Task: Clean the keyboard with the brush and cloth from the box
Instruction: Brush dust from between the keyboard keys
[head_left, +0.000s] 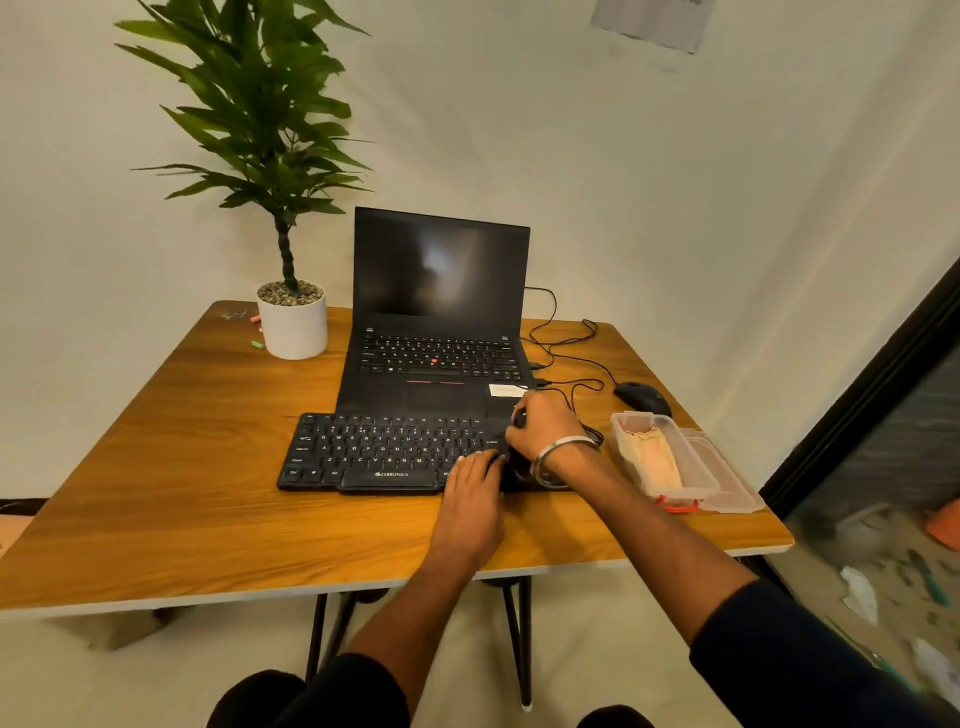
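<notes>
Both hands work at the right end of the black keyboard (384, 452), which lies at the middle of the frame on the wooden table (182, 499), just in front of the open laptop (439, 322). The left hand (470, 491) lies flat with straight fingers pressing on the keys near the lower right part of the keyboard. The right hand (543, 423), with a metal bangle at the wrist, has its fingers curled round a small dark thing (519, 417) above the keyboard's right end; it may be the brush, but too little of it shows to tell. To the right of the hands, at the middle right of the frame, the clear plastic box (667, 457) stands open with a pale cloth (652, 460) lying in it, and its lid (727, 480) lies just beside it on the right. A black mouse (641, 397) sits behind the box, its cable looping toward the laptop. A potted plant (291, 322) in a white pot stands at the table's far left corner, left of the laptop.
</notes>
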